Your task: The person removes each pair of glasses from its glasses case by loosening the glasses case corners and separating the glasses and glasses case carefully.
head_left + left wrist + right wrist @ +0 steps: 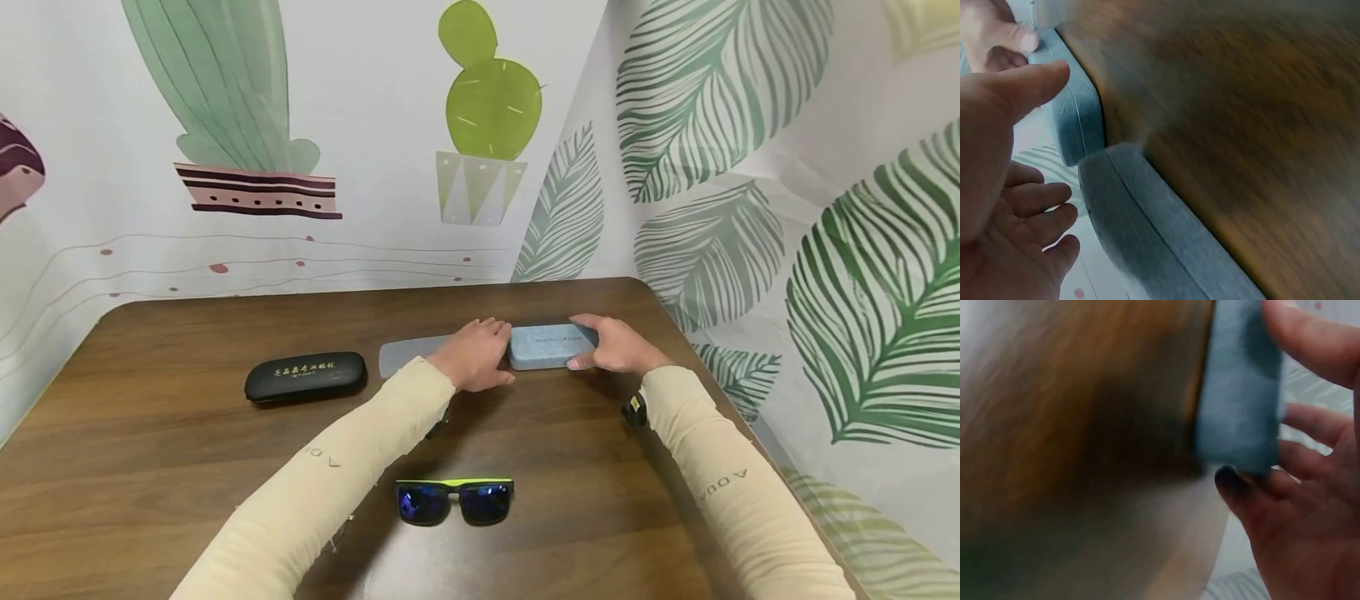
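Observation:
A light blue glasses case (551, 346) lies near the back of the table. My right hand (617, 344) grips its right end, with the thumb (1313, 340) on one long side and the other fingers round the far side. My left hand (477, 354) is over the gap between the blue case and a grey case (408, 354), fingertips right by the blue case's left end. In the left wrist view, its thumb overlaps the blue case and its other fingers are loosely bent, holding nothing. The left hand hides the grey case's right end in the head view.
A black glasses case (306, 379) with gold lettering lies to the left. Sunglasses (455, 502) with blue lenses lie near the front, between the forearms. Something thin and shiny (339, 533) shows beside the left sleeve. A printed wall covering (390, 242) stands behind the table (187, 467).

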Demonstrator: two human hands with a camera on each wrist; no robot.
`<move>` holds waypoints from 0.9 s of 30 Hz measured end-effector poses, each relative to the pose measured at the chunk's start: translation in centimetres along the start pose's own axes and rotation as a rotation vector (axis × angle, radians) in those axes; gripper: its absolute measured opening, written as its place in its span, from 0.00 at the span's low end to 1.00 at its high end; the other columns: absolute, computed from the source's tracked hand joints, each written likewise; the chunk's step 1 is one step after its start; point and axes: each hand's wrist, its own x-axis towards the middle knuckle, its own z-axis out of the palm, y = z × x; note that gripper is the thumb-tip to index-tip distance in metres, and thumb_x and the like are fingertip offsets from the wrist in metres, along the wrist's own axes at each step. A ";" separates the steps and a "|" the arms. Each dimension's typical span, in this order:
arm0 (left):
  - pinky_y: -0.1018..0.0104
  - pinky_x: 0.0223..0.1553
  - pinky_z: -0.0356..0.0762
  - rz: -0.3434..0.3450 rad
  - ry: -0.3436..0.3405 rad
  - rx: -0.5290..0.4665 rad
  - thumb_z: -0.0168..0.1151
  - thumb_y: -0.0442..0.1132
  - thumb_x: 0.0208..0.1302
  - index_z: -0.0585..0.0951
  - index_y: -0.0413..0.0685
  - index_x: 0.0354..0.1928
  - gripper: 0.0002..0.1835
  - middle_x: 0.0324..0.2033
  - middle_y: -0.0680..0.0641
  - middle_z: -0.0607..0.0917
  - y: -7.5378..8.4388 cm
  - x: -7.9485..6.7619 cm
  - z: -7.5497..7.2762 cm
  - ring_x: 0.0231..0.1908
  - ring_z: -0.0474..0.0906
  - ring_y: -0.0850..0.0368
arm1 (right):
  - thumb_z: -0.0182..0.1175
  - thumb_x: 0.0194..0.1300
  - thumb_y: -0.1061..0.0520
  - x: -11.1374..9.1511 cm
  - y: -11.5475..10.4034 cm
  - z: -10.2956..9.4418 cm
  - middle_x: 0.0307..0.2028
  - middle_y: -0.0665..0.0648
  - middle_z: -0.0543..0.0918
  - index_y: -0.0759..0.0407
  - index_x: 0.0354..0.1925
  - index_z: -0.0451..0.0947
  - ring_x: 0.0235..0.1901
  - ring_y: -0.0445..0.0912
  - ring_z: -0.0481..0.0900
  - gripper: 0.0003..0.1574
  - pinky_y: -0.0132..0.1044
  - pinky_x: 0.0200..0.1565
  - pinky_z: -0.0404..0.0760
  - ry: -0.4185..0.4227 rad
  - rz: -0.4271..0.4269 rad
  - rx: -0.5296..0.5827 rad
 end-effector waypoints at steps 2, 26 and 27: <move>0.50 0.80 0.57 0.004 -0.001 0.007 0.62 0.60 0.73 0.61 0.34 0.77 0.45 0.77 0.38 0.68 0.3 0.4 0.2 0.78 0.62 0.42 | 0.80 0.53 0.53 0.0 0.5 0.1 0.71 0.73 0.72 0.67 0.74 0.67 0.74 0.68 0.67 0.56 0.62 0.73 0.65 0.013 -0.020 0.010; 0.58 0.73 0.68 -0.037 0.037 0.029 0.65 0.53 0.72 0.73 0.37 0.69 0.33 0.62 0.41 0.82 1.5 3.4 0.9 0.65 0.78 0.49 | 0.82 0.42 0.65 0.3 1.4 0.3 0.65 0.70 0.80 0.65 0.70 0.74 0.56 0.55 0.75 0.55 0.51 0.63 0.73 0.072 -0.021 0.061; 0.58 0.74 0.68 -0.033 0.037 0.020 0.66 0.53 0.72 0.73 0.37 0.69 0.33 0.62 0.41 0.82 1.5 3.4 0.9 0.65 0.78 0.49 | 0.83 0.42 0.65 0.2 1.4 0.3 0.65 0.70 0.80 0.65 0.69 0.75 0.55 0.55 0.76 0.55 0.51 0.62 0.73 0.072 -0.021 0.057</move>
